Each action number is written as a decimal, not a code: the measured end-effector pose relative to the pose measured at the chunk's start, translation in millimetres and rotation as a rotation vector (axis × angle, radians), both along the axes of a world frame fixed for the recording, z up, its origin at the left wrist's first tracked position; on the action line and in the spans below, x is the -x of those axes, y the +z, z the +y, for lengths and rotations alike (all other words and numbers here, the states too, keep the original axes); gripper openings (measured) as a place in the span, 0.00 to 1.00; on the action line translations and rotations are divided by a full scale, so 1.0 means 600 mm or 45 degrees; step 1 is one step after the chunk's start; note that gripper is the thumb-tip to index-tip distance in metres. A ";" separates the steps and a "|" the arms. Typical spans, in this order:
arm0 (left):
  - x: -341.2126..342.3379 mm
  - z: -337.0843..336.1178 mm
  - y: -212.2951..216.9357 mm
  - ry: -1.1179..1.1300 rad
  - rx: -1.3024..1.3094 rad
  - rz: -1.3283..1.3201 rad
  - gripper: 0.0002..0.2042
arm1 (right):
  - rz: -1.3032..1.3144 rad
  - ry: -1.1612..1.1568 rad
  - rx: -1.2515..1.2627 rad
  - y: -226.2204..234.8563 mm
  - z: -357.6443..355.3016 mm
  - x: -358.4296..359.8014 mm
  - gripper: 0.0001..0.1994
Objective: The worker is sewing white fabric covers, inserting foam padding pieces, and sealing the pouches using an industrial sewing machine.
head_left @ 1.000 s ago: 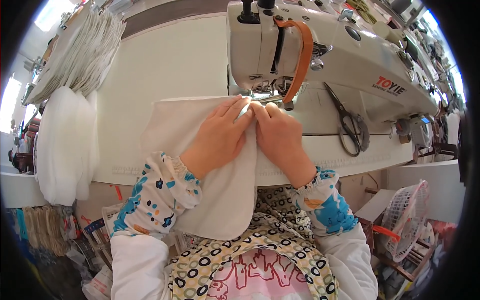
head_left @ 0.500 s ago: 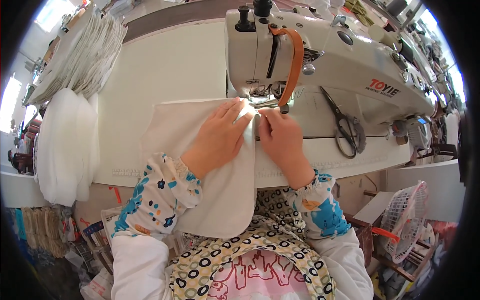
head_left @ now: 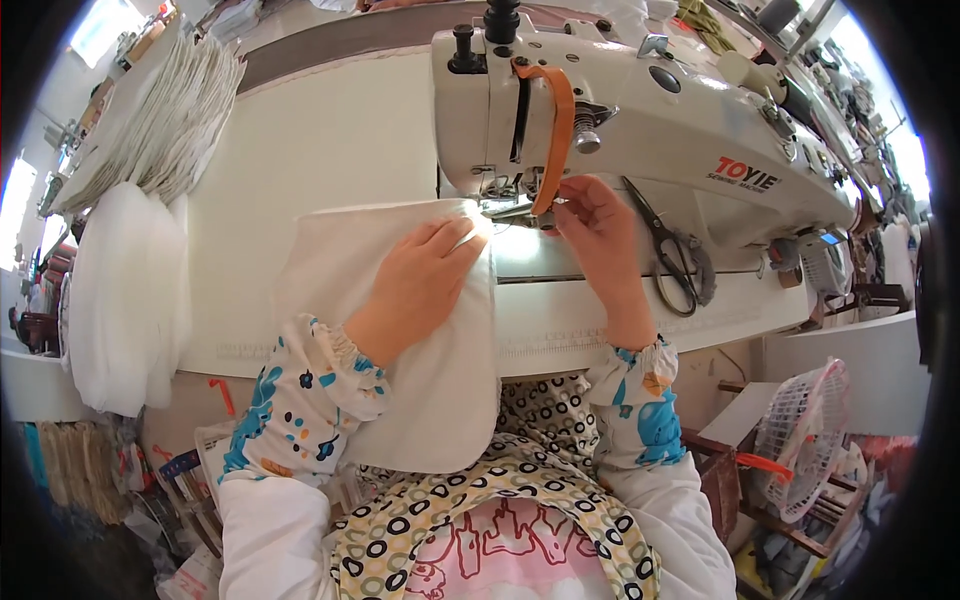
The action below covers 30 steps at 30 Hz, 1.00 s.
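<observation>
Under the needle area of a white sewing machine (head_left: 640, 125) lies the top right corner of an off-white fabric piece (head_left: 425, 405) with rounded lower corners. The cloth stretches over the table edge toward my lap. My left hand (head_left: 415, 290) rests flat on it, fingers stretched out and their tips close to the lit presser foot area. To the right of the needle, my right hand (head_left: 605, 240) is raised beside the lower end of an orange strap (head_left: 560, 120). Its fingertips are pinched together; a tiny pale bit shows at them, too small to name.
Black-handled scissors (head_left: 668, 255) lie on the table right of my right hand, under the machine arm. At the left stand a stack of pale cloth pieces (head_left: 150, 130) and a pile of white padding (head_left: 125, 300). A pink-rimmed fan (head_left: 800, 440) is at the lower right.
My right hand has left the fabric edge and moved up and right, beside the strap's lower end. My left hand stays on the cloth. The whole view has shifted slightly.
</observation>
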<state>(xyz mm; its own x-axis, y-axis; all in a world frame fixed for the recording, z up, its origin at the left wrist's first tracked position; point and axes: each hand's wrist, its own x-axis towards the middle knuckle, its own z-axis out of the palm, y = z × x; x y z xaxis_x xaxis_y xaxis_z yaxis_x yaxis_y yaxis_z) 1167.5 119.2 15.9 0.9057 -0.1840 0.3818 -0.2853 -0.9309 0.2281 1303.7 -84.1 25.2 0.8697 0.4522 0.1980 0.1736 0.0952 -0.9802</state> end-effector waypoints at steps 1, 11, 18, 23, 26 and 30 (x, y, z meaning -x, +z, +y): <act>0.002 0.002 0.001 -0.015 0.038 -0.003 0.21 | 0.002 0.005 0.002 0.003 -0.002 -0.002 0.15; -0.006 0.004 0.011 -0.027 -0.076 -0.084 0.19 | -0.158 -0.011 0.090 0.017 0.004 -0.015 0.08; -0.003 0.004 0.002 -0.028 -0.198 -0.114 0.18 | -0.498 -0.294 0.345 0.025 0.018 0.008 0.06; -0.001 0.001 -0.003 -0.022 -0.158 -0.082 0.17 | -0.548 -0.333 0.371 0.023 0.006 0.029 0.05; -0.013 0.011 -0.017 -0.023 -0.129 -0.088 0.16 | -0.591 -0.259 0.371 0.021 -0.013 0.074 0.05; -0.026 0.036 -0.025 -0.049 -0.203 -0.082 0.16 | -0.823 0.009 0.448 -0.018 -0.049 0.144 0.10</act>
